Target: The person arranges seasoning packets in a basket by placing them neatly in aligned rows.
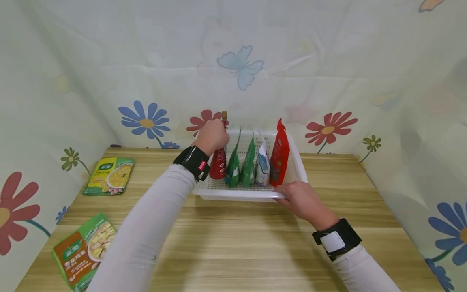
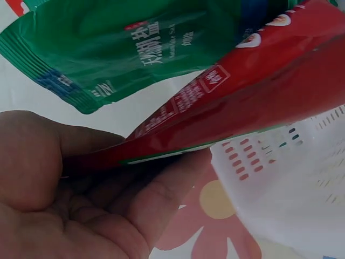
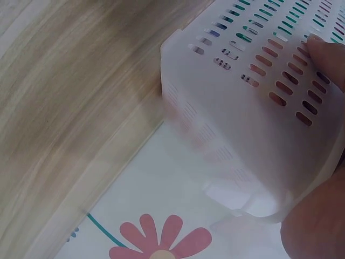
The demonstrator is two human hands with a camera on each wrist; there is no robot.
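Note:
A white perforated plastic basket [image 1: 238,195] stands at the back of the table. My left hand [image 1: 213,137] pinches the upper end of a red pouch [image 1: 218,166] at the basket's left end; the left wrist view shows thumb and fingers on either side of the pouch [image 2: 232,108]. Beside it two green bags [image 1: 248,166], labelled as salt [image 2: 145,48] in the left wrist view, stand upright. Further right are a white-and-blue bag [image 1: 262,164] and a taller red bag [image 1: 280,156]. My right hand [image 1: 303,200] grips the basket's front right rim, its thumb against the slotted wall [image 3: 242,113].
Two packets lie flat on the left of the wooden table [image 1: 226,243]: a yellow-green one [image 1: 109,176] farther back and a brown-green one [image 1: 84,251] nearer, partly behind my left sleeve. A flower-printed curtain [image 1: 175,81] encloses the back and sides.

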